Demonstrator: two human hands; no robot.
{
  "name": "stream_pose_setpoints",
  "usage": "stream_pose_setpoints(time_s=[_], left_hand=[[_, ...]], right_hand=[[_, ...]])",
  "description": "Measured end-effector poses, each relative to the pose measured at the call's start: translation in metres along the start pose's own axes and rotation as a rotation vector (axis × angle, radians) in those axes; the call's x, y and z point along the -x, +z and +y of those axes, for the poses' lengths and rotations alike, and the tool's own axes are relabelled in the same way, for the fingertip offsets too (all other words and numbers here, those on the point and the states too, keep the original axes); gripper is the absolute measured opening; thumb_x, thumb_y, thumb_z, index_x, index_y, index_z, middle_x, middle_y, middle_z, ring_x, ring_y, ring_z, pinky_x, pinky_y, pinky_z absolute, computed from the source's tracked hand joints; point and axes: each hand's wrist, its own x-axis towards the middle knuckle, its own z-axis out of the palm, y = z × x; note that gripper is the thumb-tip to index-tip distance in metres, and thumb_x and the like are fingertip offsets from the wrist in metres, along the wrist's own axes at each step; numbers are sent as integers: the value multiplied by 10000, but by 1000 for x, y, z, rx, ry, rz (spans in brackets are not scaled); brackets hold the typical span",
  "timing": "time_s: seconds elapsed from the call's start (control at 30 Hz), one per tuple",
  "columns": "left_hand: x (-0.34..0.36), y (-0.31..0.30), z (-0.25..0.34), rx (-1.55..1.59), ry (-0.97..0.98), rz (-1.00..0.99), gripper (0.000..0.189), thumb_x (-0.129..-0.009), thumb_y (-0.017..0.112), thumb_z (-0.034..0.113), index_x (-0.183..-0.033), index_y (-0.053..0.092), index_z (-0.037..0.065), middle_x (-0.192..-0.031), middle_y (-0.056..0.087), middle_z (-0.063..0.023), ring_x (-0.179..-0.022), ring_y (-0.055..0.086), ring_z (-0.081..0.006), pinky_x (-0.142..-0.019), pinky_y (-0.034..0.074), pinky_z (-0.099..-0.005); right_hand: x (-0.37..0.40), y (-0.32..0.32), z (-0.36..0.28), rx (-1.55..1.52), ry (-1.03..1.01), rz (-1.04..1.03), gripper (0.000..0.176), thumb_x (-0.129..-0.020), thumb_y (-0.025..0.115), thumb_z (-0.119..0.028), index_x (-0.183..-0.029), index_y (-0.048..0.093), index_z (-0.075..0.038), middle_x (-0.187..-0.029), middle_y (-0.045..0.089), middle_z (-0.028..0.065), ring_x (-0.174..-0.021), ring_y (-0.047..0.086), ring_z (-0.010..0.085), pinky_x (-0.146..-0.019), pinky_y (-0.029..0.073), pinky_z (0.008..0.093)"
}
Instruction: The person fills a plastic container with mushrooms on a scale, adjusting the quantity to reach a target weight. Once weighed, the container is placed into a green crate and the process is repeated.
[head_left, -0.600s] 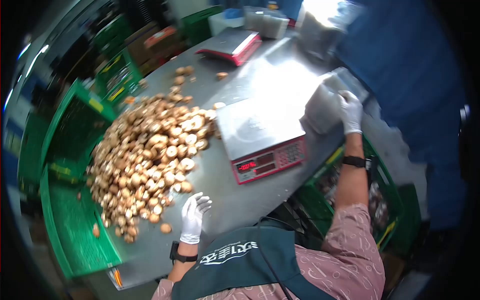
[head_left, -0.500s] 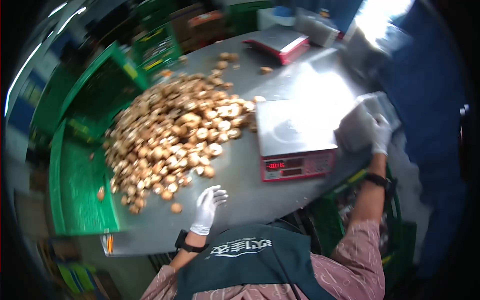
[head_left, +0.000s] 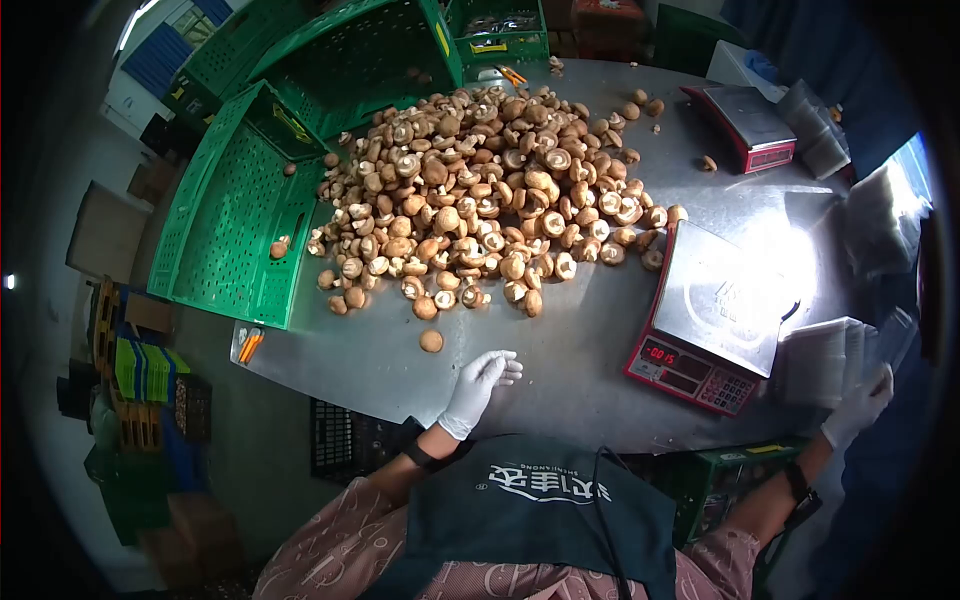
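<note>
Gloved in white, my left hand [head_left: 480, 390] hovers over the metal table's near edge, fingers apart and nothing in it. My right hand [head_left: 858, 405], also gloved, grips a clear plastic tray [head_left: 893, 338] beside a stack of similar trays [head_left: 822, 362] at the right. A large heap of brown mushrooms [head_left: 470, 190] lies beyond my left hand, with one single mushroom [head_left: 431, 341] nearest to it. Between the heap and the tray stack stands a red scale [head_left: 725, 300] with a bare metal plate and a lit red display.
Green crates [head_left: 235, 210] stand at the left, one holding a few mushrooms. A second red scale [head_left: 745, 125] and more clear trays [head_left: 815, 130] are at the back right. An orange-handled tool [head_left: 512, 76] lies behind the heap. Another green crate [head_left: 715, 480] stands below the table's near edge.
The view has turned, so the heap and scale appear farther right. My right hand has lifted a clear tray away from the stack. My left hand remains empty near the table's edge.
</note>
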Motion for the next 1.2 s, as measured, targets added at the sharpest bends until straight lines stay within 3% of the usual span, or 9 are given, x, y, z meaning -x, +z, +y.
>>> stream_pose_setpoints(time_s=[0.17, 0.23, 0.37, 0.47, 0.73, 0.8, 0.83, 0.93, 1.2], left_hand=[[-53, 39, 18, -256, 182, -106, 254, -1055, 559, 125, -1255, 636, -12, -1139, 695, -111, -1053, 681, -173, -919, 537, -301], [-90, 65, 31, -674, 602, -139, 294, -990, 645, 136, -1258, 640, 13, -1217, 659, -143, -1115, 659, -241, -958, 525, -349], [-171, 123, 63, -1102, 909, -166, 547, -868, 745, 235, -1341, 561, 28, -1401, 503, -224, -1299, 512, -371, -1080, 427, -487], [-228, 160, 66, -1355, 767, -241, 726, -821, 781, 339, -1422, 491, 52, -1498, 397, -243, -1404, 371, -414, -1117, 364, -527], [-309, 214, 19, -1801, 917, -354, 530, -862, 723, 401, -1322, 625, 157, -1308, 604, -95, -1249, 528, -302, -1086, 357, -519], [-296, 202, 48, -1736, 824, -522, 358, -877, 709, 378, -1161, 683, 161, -1173, 650, -80, -1161, 570, -282, -1039, 401, -486], [-295, 192, 42, -1624, 981, -445, 236, -892, 692, 344, -1041, 693, 161, -1057, 662, -94, -1076, 605, -283, -946, 464, -455], [-289, 159, 34, -1578, 972, -365, 154, -929, 628, 287, -1010, 673, 165, -939, 613, -102, -940, 629, -283, -770, 492, -447], [-194, 92, 9, -1628, 974, -393, 63, -912, 628, 194, -946, 645, 144, -896, 597, -82, -768, 633, -269, -671, 517, -382]], right_hand=[[98, 30, -125, -133, -392, -472, 105, -941, 682, -8, -1044, 667, 4, -965, 648, 114, -886, 645, 242, -807, 525, 368], [130, 30, -151, -158, -365, -596, 124, -893, 705, 21, -1002, 658, -15, -914, 617, 130, -826, 627, 290, -746, 506, 381], [161, 26, -158, -169, -342, -752, 150, -843, 745, -12, -953, 650, -45, -878, 608, 111, -818, 610, 299, -721, 484, 396], [161, 17, -169, -124, -361, -818, 158, -826, 758, -32, -938, 651, -60, -874, 611, 98, -831, 603, 290, -750, 469, 406], [171, 17, -169, -85, -350, -874, 152, -808, 763, -32, -923, 663, -36, -936, 642, 111, -876, 620, 307, -781, 494, 399], [171, 17, -169, -79, -336, -883, 159, -803, 765, -26, -924, 663, -35, -936, 643, 112, -877, 621, 308, -781, 496, 400], [170, 17, -169, -86, -340, -876, 185, -791, 775, -31, -934, 659, -54, -928, 638, 101, -879, 618, 308, -785, 487, 407], [171, 16, -166, -90, -339, -873, 211, -783, 784, -37, -947, 653, -70, -925, 636, 90, -883, 616, 307, -791, 481, 414], [172, 16, -161, -120, -336, -894, 196, -806, 777, -48, -958, 652, -55, -943, 643, 96, -895, 625, 307, -801, 489, 411]])
